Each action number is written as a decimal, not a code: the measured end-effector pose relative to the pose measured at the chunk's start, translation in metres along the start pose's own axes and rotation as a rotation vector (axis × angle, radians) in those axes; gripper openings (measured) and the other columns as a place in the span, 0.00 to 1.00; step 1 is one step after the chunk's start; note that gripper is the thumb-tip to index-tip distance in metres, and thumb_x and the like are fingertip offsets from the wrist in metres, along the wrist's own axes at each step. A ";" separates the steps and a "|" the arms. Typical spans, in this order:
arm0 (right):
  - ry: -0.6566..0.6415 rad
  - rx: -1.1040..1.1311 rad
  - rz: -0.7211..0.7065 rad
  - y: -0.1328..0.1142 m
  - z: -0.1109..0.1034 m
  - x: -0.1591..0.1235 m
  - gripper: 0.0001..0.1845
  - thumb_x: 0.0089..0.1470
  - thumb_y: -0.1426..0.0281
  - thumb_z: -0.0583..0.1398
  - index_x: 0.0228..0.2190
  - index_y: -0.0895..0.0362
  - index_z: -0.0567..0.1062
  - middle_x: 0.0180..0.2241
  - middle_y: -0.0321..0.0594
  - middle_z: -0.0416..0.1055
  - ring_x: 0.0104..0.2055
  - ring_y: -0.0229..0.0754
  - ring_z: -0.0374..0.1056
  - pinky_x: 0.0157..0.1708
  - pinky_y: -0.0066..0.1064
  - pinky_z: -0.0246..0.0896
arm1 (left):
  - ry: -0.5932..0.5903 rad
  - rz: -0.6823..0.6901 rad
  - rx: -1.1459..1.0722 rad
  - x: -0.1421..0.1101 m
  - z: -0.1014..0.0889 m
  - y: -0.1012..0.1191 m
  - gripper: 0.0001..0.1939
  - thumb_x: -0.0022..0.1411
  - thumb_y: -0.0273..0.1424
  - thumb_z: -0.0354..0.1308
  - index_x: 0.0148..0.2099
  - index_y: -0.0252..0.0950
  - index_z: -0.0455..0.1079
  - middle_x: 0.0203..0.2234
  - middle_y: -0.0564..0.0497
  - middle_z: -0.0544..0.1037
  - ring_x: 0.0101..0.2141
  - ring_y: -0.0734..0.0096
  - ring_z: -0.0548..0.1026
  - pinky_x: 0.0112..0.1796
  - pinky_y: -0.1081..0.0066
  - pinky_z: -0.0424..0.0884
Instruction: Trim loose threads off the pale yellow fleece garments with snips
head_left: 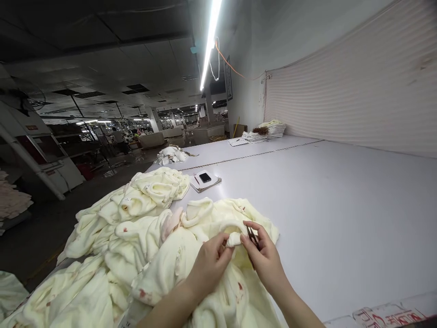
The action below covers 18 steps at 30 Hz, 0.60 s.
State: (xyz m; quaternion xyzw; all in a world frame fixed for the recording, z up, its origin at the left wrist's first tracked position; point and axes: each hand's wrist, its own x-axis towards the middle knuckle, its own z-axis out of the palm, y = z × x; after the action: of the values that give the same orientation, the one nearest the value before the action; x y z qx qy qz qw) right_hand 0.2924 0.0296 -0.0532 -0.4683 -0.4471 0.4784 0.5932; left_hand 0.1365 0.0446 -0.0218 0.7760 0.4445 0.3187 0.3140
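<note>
Pale yellow fleece garments [177,259] with small red patterns lie heaped on the left part of the table and spill toward me. My left hand [213,259] pinches a gathered edge of one fleece garment between thumb and fingers. Just to its right, my right hand [264,257] carries a pair of dark thread snips [252,237] in its palm and fingers, blades pointing up and away. Its thumb presses against the same bunched fabric edge [234,239]. Whether the snips' blades touch any thread cannot be seen.
A notepad [215,183] with a black phone [205,177] and a pen lies beyond the heap. White cloth scraps [171,155] sit at the table's far left edge. Stacked folded fabric [273,129] and papers stand at the back by the wall. Red writing [392,317] marks the near right edge.
</note>
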 end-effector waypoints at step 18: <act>-0.040 -0.189 -0.145 0.006 0.019 0.076 0.18 0.53 0.57 0.53 0.40 0.53 0.75 0.44 0.41 0.74 0.26 0.39 0.68 0.25 0.32 0.63 | -0.035 0.088 0.175 -0.053 0.008 0.006 0.19 0.65 0.43 0.41 0.31 0.38 0.66 0.46 0.43 0.69 0.49 0.56 0.64 0.52 0.55 0.58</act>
State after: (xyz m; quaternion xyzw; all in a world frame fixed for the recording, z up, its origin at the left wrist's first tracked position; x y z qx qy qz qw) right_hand 0.2837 0.1079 -0.0499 -0.4788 -0.5345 0.3995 0.5705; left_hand 0.1242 -0.0064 -0.0331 0.8248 0.4305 0.2785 0.2382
